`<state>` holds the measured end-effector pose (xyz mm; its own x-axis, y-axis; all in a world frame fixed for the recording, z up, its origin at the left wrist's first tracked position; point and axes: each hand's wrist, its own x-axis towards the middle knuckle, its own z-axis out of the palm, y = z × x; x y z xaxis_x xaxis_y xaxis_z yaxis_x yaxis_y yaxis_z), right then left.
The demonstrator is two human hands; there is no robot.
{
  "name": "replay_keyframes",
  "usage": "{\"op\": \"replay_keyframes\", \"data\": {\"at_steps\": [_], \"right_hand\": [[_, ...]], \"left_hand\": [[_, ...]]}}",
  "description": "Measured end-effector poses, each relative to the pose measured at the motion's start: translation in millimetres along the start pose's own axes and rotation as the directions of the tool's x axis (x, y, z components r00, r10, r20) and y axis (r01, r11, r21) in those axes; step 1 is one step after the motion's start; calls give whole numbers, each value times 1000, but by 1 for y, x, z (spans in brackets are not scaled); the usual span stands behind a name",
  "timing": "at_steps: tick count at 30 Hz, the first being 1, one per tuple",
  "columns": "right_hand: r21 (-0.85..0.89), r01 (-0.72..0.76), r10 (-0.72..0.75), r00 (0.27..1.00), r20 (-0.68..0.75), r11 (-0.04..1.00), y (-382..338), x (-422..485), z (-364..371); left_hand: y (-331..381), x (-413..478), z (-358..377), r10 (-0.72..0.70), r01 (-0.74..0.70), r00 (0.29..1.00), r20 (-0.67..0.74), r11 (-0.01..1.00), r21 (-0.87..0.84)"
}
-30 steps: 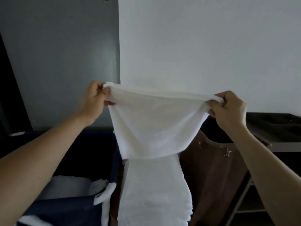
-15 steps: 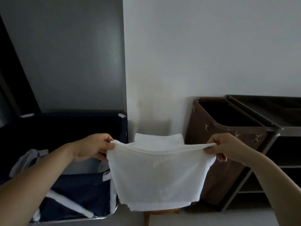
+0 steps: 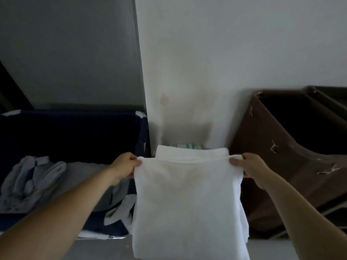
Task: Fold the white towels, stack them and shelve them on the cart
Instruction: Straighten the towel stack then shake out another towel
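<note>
Towel point(image 3: 187, 203) lower between left hand point(image 3: 124, 166), right hand point(image 3: 252, 168)

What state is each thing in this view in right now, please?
held towel, folded, hanging from its top corners.
left hand, pinching the towel's left corner.
right hand, pinching the towel's right corner.
towel behind, folded, lying flat, mostly hidden.
navy bin, open, holding crumpled linen.
brown bag, open; contents too dark to tell.

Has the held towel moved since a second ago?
Yes: the towel has come down; its top edge was above the brown hamper rim, now below it.
</note>
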<state>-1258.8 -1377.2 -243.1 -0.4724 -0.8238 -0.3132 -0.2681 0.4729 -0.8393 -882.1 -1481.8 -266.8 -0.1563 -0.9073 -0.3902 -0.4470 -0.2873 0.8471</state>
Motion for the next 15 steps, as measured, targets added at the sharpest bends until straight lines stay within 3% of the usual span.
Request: {"op": "replay_keyframes", "data": {"at_steps": [5,9,11,15], "right_hand": [[-85,-121,111,988,-110,989,66,79,59],[-137,-201,191,978,-82,970,101,96,69],[-153,-136,121,987,-102,979,99,102,66],[-153,81,-108,979,-175,985,65,120,59]], "left_hand": [[-61,78,53,-169,175,977,-131,984,32],[-71,90,81,-214,217,973,-90,976,34],[-72,92,84,-175,187,976,-130,978,91],[-62,97,83,31,-8,953,-303,997,77]]}}
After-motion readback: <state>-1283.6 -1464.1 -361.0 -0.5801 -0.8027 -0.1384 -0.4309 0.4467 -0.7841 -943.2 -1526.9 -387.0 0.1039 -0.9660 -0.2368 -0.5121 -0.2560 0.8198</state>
